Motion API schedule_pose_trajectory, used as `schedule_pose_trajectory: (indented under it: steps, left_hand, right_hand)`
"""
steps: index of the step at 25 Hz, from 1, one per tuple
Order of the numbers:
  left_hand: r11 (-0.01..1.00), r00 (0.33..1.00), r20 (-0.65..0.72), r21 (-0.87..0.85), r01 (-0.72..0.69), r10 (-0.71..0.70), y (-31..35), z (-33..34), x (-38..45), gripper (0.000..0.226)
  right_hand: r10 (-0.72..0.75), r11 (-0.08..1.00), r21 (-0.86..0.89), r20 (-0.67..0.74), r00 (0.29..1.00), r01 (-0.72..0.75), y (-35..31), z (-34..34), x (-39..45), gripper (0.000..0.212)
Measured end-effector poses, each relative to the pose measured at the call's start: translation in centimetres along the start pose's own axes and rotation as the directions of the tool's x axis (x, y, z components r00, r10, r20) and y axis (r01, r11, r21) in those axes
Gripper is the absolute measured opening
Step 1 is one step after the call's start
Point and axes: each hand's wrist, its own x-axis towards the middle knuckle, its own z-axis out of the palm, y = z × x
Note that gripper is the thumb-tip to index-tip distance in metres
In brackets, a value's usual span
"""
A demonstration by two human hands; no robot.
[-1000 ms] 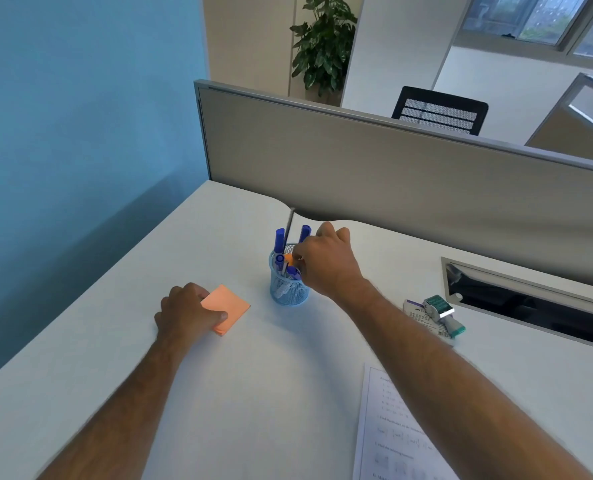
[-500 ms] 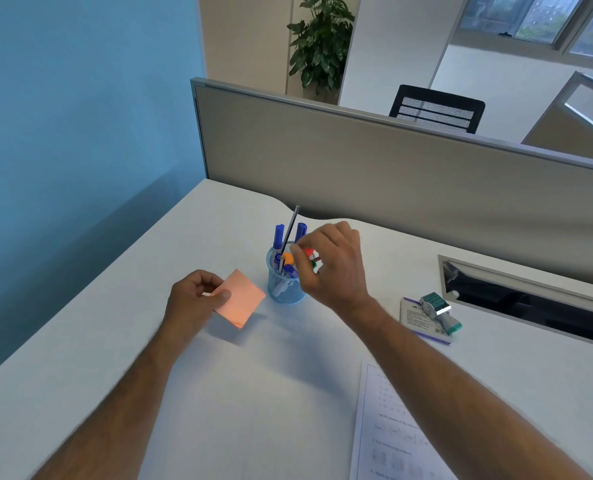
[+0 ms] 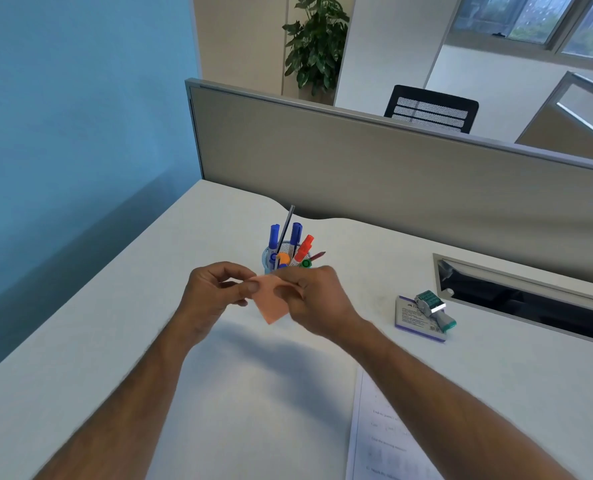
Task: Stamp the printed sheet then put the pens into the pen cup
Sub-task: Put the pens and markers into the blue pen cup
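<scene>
Pinching 1 orange sticky note (image 3: 272,299), left hand (image 3: 215,292) and right hand (image 3: 317,299) grip opposite edges. Paper-light and floppy; pens (image 3: 293,244) already fill the cup (image 3: 267,261).

- My right hand (image 3: 314,299) left the pen cup (image 3: 271,263), red marker (image 3: 303,249) now inside.
- Both hands now pinch the orange sticky pad (image 3: 271,301), which my left hand (image 3: 215,292) lifted off the desk (image 3: 115,341).

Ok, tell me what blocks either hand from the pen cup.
Only the orange sticky notes, pinched between the left hand and right hand, just in front of the pen cup. Otherwise nothing visible.
</scene>
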Motion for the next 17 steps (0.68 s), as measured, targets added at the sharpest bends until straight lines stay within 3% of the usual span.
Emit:
schedule_pose_trajectory:
  steps: [4, 6, 9, 13, 17]
  left_hand:
    - [1.000, 0.981, -0.195, -0.021, -0.006, 0.002, -0.5, 0.0, 0.6, 0.025]
    - [0.987, 0.975, -0.220, 0.159, 0.019, 0.017, -0.9, 0.4, 1.0, 0.038]
    - [0.924, 0.983, -0.184, 0.379, 0.044, 0.029, -1.0, 1.8, 1.5, 0.066]
    - [0.879, 0.989, -0.145, 0.468, 0.091, -0.025, -1.4, 3.5, 2.1, 0.099]
    - [0.883, 0.992, -0.109, 0.457, 0.110, -0.067, -1.9, 4.9, 2.4, 0.100]
  right_hand:
    - [0.240, 0.950, 0.261, -0.272, 0.932, -0.169, 0.6, -3.3, 2.5, 0.028]
    - [0.340, 0.924, 0.311, -0.409, 0.847, -0.220, 1.9, -5.2, 4.2, 0.026]
    - [0.462, 0.884, 0.293, -0.441, 0.770, -0.363, 4.5, -7.3, 5.9, 0.036]
    - [0.400, 0.875, -0.145, -0.321, 0.858, -0.462, 6.7, -6.5, 6.2, 0.046]
    - [0.385, 0.891, -0.159, -0.230, 0.894, -0.425, 6.4, -4.7, 7.1, 0.040]
